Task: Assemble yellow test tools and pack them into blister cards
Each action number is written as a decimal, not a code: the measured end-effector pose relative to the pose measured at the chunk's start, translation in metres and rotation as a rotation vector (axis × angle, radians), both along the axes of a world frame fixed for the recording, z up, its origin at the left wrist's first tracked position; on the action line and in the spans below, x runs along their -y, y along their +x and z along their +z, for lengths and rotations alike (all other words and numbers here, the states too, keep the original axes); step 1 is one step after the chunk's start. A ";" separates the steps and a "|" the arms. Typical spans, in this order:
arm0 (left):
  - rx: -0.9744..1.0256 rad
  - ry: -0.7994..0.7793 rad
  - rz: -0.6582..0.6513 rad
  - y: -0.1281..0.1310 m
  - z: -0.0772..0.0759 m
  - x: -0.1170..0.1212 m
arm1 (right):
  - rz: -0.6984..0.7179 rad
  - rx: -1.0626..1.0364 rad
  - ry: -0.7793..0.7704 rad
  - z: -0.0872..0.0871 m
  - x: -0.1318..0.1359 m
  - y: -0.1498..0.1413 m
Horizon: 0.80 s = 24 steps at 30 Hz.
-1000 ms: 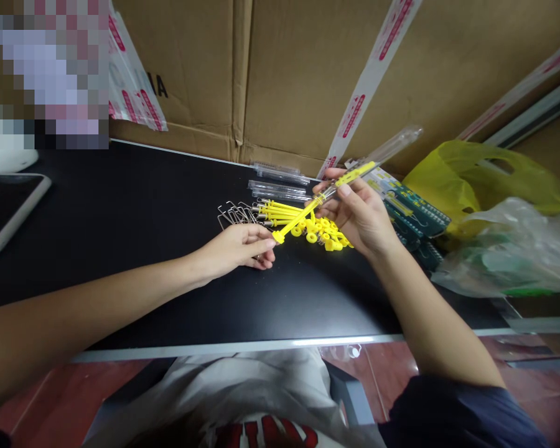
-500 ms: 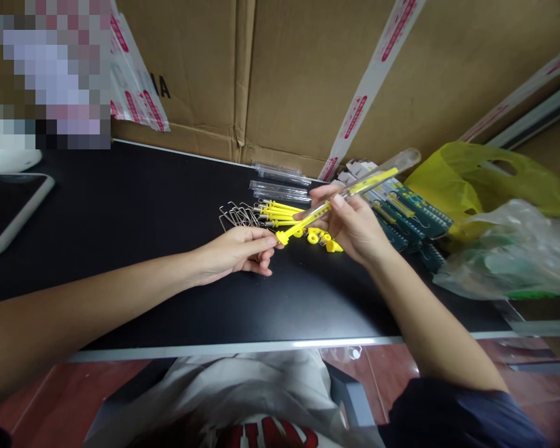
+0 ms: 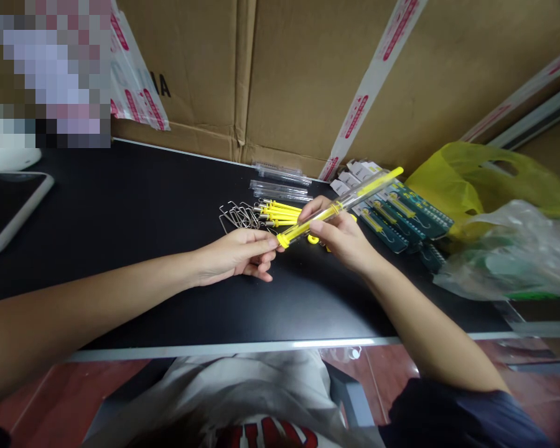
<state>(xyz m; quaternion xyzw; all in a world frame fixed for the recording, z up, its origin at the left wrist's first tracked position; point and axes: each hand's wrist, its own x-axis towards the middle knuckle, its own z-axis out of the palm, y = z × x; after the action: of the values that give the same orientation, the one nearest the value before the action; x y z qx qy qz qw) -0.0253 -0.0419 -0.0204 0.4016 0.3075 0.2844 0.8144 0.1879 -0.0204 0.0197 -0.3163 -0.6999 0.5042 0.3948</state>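
Between my hands is a spring scale, a yellow rod (image 3: 318,221) inside a clear plastic tube (image 3: 352,200), held at a slant. My left hand (image 3: 242,254) pinches the yellow collar (image 3: 283,241) at its lower end. Wrapped round the middle of the tube, my right hand (image 3: 343,235) has its thumb lying along the side. The yellow tip reaches the tube's far upper end. Behind my hands lie several yellow rods with springs (image 3: 280,213) and a tangle of bent metal hooks (image 3: 238,216). Small yellow parts (image 3: 313,239) are partly hidden under the right hand.
Clear tubes (image 3: 280,188) lie at the back of the black table (image 3: 168,205). Green printed boxes (image 3: 413,208) are stacked at right, beside yellow (image 3: 485,174) and clear plastic bags (image 3: 518,249). A phone (image 3: 12,205) lies far left. Large cardboard (image 3: 298,81) stands behind.
The clear tube has slid down over the yellow rod to the collar, so the yellow tip now fills its upper end. My right hand has moved slightly down toward the left.
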 end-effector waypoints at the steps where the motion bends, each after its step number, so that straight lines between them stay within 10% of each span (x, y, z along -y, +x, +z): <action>1: -0.005 0.005 -0.002 0.000 0.000 0.000 | -0.006 0.018 0.020 0.001 0.001 0.000; 24: -0.236 0.186 0.089 0.008 0.002 0.009 | -0.091 -0.004 -0.051 -0.017 0.007 -0.015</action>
<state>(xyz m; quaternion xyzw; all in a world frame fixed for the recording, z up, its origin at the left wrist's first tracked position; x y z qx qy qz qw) -0.0174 -0.0512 -0.0186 0.4918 0.3911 0.2983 0.7185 0.1729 -0.0271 0.0030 -0.3566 -0.6709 0.5043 0.4105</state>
